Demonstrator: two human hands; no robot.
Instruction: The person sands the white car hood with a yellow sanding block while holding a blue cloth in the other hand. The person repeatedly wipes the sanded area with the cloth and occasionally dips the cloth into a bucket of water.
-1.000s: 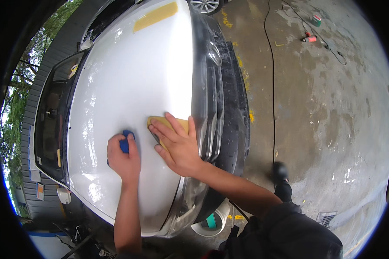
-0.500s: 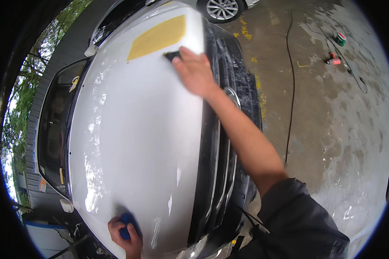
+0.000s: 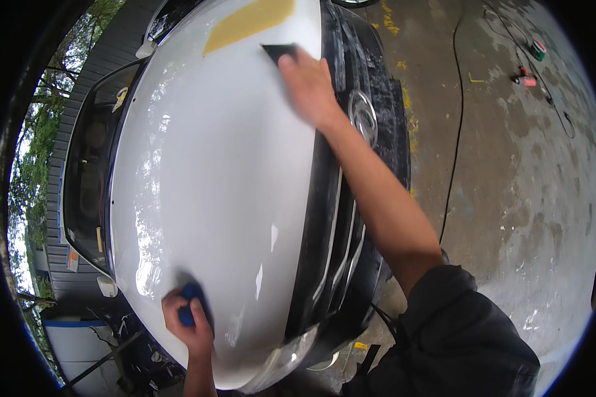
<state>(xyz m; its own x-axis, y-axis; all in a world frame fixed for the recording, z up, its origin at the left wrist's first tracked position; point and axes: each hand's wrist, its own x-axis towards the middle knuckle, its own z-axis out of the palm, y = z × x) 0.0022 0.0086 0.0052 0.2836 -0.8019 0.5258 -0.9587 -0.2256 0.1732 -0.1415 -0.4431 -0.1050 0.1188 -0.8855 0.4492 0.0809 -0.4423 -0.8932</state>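
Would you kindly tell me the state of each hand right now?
Left hand: closed around a blue object.
Right hand: over a dark sheet; blurred, so open or closed cannot be told.

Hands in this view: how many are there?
2: the left hand, gripping a blue block, at lower left; the right hand, over a dark pad, near the yellow patch.

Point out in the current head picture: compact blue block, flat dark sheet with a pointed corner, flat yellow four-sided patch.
Compact blue block point(image 3: 191, 292): head view, exposed upper part.
Flat dark sheet point(image 3: 279, 50): head view, uncovered corner portion.
Flat yellow patch point(image 3: 248, 25): head view, middle of its visible area.
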